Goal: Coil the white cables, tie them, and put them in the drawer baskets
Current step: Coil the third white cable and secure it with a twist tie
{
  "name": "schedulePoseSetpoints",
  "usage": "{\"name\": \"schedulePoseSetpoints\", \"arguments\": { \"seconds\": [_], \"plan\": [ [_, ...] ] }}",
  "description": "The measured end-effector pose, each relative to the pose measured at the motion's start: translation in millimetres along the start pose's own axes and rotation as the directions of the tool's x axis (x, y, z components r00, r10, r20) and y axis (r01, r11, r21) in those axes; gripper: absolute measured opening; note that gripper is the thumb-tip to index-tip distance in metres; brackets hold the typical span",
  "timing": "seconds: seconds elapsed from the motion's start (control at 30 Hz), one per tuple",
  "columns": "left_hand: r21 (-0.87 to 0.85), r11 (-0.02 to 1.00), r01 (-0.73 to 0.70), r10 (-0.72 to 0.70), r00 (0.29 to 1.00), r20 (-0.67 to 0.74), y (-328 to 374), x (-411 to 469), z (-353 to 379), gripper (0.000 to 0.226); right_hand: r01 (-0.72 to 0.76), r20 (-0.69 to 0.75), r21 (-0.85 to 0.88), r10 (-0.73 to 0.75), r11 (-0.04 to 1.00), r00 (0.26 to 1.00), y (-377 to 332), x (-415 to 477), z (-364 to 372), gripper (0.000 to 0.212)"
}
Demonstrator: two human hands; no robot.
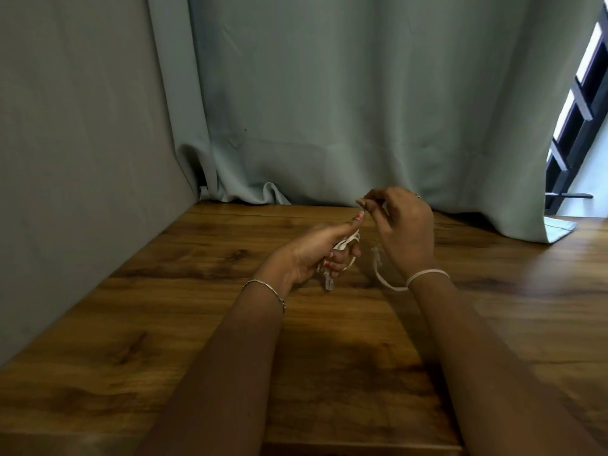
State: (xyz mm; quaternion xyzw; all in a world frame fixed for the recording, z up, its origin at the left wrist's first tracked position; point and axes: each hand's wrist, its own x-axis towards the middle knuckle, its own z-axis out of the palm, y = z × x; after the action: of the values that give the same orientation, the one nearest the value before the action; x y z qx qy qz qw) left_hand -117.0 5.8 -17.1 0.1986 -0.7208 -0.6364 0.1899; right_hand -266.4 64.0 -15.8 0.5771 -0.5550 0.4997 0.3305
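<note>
A flat white cable (pixel 381 278) is being held above the wooden table (pixel 164 324). My left hand (pixel 316 255) grips a small bundle of its coils, and a clear plug dangles just below the fist. My right hand (pixel 401 225) is raised a little higher and to the right, its fingertips pinching a strand of the cable near my left thumb. Another stretch of cable with a clear plug hangs in a loop beneath my right wrist. No drawer or basket is in view.
A grey-green curtain (pixel 345 110) hangs along the table's far edge, its hem lying on the wood. A grey wall (pixel 72 143) borders the left side. A window with dark bars (pixel 579 110) is at the far right.
</note>
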Motion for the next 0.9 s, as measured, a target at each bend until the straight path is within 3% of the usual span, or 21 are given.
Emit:
{"name": "schedulePoseSetpoints", "arguments": {
  "seconds": [0.1, 0.23, 0.47, 0.6, 0.7, 0.83, 0.9],
  "plan": [
    [0.026, 0.999, 0.040, -0.041, 0.999, 0.026, -1, 0, 3, 0.059, -0.026, 0.002, 0.085, 0.026, 0.996, 1.000, -7, 2, 4, 0.006],
    [0.004, 0.999, 0.048, -0.048, 0.998, 0.045, -3, 1, 5, 0.061, -0.185, 0.036, 0.257, 0.182, 0.949, 0.983, -11, 1, 8, 0.003],
    [-0.325, 0.942, -0.084, 0.088, 0.996, -0.001, 5, 1, -1, 0.046, -0.345, 0.182, 0.261, 0.305, 0.902, 0.935, 6, -9, 13, 0.014],
    [-0.526, 0.833, -0.169, 0.155, 0.985, -0.072, 11, 2, 0, 0.046, -0.298, 0.294, 0.155, 0.244, 0.942, 0.924, 8, -14, 21, 0.018],
    [-0.697, 0.686, -0.209, 0.168, 0.978, -0.127, 11, 6, -2, 0.049, -0.262, 0.469, 0.131, 0.173, 0.956, 0.866, 7, -17, 24, 0.012],
    [-0.769, 0.579, -0.272, 0.134, 0.962, -0.239, 6, 13, 0, 0.046, -0.120, 0.660, -0.056, 0.127, 0.991, 0.741, 5, -21, 22, 0.031],
    [-0.772, 0.538, -0.338, 0.134, 0.939, -0.318, 7, 15, 3, 0.046, 0.030, 0.679, -0.183, 0.104, 0.983, 0.727, 3, -18, 22, 0.036]
  ]
}}
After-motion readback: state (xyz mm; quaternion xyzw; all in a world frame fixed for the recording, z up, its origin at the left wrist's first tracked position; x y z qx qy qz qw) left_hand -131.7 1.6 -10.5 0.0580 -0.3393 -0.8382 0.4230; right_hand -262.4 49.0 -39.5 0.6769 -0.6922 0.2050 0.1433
